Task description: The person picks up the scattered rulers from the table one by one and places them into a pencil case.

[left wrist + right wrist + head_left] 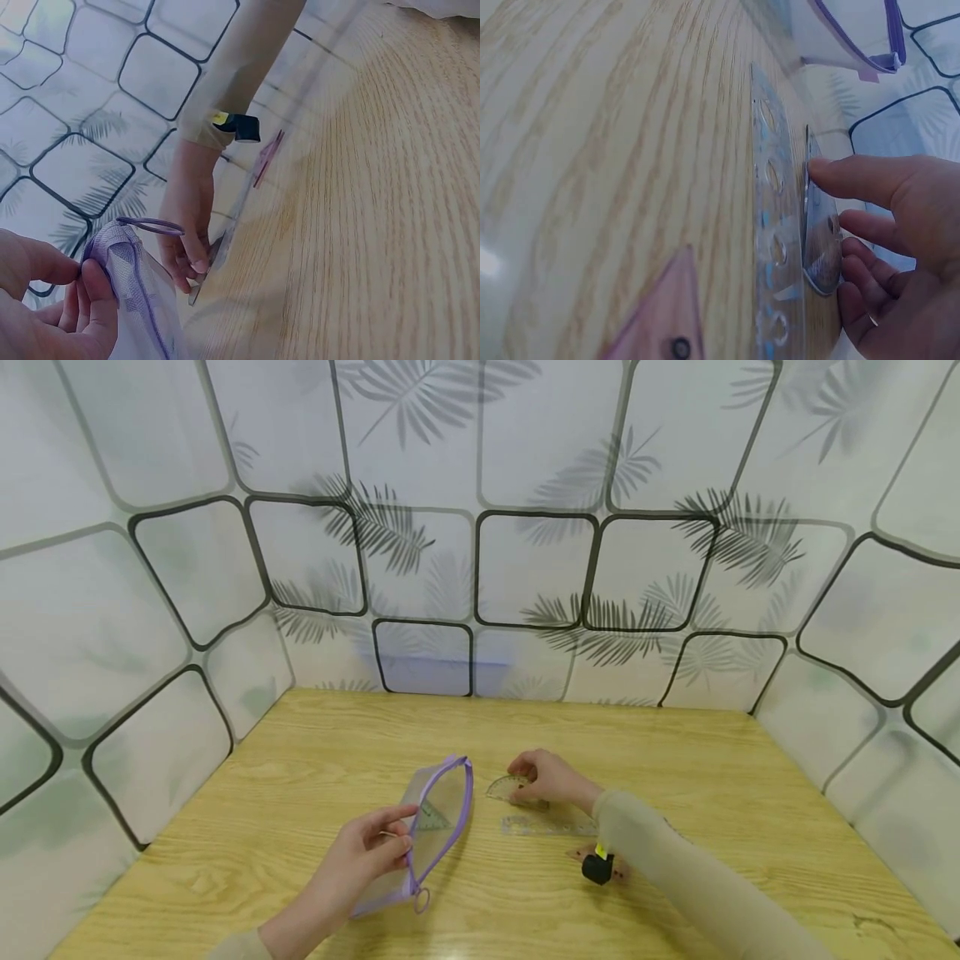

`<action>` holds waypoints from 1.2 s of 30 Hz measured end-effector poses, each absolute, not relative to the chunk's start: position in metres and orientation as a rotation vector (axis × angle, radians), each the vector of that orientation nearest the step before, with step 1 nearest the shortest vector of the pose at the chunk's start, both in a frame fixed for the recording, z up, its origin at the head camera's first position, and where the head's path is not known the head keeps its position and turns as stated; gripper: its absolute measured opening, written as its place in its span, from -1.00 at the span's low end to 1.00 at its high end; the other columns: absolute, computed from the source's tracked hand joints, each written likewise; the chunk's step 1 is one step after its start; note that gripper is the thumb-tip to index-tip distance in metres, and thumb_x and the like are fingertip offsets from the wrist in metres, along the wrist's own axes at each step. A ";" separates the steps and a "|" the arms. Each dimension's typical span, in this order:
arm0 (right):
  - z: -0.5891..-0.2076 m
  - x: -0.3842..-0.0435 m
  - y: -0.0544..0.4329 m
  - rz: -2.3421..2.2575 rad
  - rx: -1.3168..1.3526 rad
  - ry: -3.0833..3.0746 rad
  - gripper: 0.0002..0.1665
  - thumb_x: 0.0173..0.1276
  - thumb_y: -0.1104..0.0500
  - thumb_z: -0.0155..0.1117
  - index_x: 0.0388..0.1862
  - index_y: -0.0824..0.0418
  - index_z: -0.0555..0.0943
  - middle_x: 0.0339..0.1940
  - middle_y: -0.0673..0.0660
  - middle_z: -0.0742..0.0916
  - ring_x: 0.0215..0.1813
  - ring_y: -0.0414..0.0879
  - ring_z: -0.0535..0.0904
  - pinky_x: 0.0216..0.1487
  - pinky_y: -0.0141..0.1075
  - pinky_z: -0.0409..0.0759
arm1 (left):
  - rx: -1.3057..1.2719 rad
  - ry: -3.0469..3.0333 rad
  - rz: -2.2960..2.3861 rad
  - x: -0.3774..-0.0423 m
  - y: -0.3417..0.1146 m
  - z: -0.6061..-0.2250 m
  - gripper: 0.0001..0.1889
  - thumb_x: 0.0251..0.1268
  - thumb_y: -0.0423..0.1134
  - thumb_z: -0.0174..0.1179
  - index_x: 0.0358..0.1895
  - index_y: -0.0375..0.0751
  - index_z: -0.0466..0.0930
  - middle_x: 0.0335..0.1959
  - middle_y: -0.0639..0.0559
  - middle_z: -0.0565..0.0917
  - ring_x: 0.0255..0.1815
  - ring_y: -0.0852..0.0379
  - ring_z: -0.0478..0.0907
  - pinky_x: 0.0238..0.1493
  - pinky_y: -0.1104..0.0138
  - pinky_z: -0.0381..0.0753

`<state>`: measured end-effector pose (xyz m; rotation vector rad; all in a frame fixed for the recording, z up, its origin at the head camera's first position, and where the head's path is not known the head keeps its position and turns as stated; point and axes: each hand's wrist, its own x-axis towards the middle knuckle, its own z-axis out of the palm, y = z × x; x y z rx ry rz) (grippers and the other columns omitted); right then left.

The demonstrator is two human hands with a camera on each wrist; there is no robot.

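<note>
The protractor [506, 789], flat on the table [337, 739] beside the ruler [547, 827], is pinched by the right hand [553, 779]; the pouch [438, 850] is gripped at its mouth by the left hand [367, 852]. Light, stiff, probably slippery, the protractor is best held by 2 opposite edges.

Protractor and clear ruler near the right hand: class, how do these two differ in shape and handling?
The protractor is a half-disc; the ruler is a long, straight strip.
The right hand's fingers hold the protractor; none hold the ruler.
Both are see-through.
</note>
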<state>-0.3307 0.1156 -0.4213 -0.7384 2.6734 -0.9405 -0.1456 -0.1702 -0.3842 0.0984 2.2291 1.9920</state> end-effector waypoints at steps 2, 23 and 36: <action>-0.422 -0.332 0.116 -0.932 -0.744 2.681 -0.48 0.15 0.11 0.53 0.08 0.22 0.62 -0.05 0.12 0.66 -0.06 -0.08 0.54 0.02 -0.15 0.59 | 0.098 2.231 1.995 -0.146 -0.170 -0.384 -0.44 0.39 -0.34 0.14 0.40 -0.49 0.28 -0.17 0.04 0.48 -0.15 0.23 0.56 -0.07 0.41 0.71; -0.415 -0.331 0.119 -0.854 -0.679 2.675 -0.54 0.14 0.14 0.54 -0.03 0.16 0.56 -0.03 0.19 0.62 0.02 0.00 0.53 0.07 -0.08 0.57 | 0.093 2.224 2.022 -0.146 -0.171 -0.384 -0.44 0.37 -0.36 0.14 0.39 -0.48 0.29 -0.20 0.06 0.47 -0.21 0.27 0.54 -0.09 0.42 0.70; -0.413 -0.334 0.122 -0.834 -0.720 2.618 -0.55 0.14 0.12 0.54 -0.06 0.12 0.53 -0.27 0.12 0.55 -0.24 -0.08 0.39 -0.24 -0.27 0.38 | 0.064 2.238 2.002 -0.146 -0.171 -0.387 -0.43 0.36 -0.37 0.15 0.39 -0.49 0.28 -0.19 0.05 0.47 -0.20 0.26 0.55 -0.10 0.41 0.71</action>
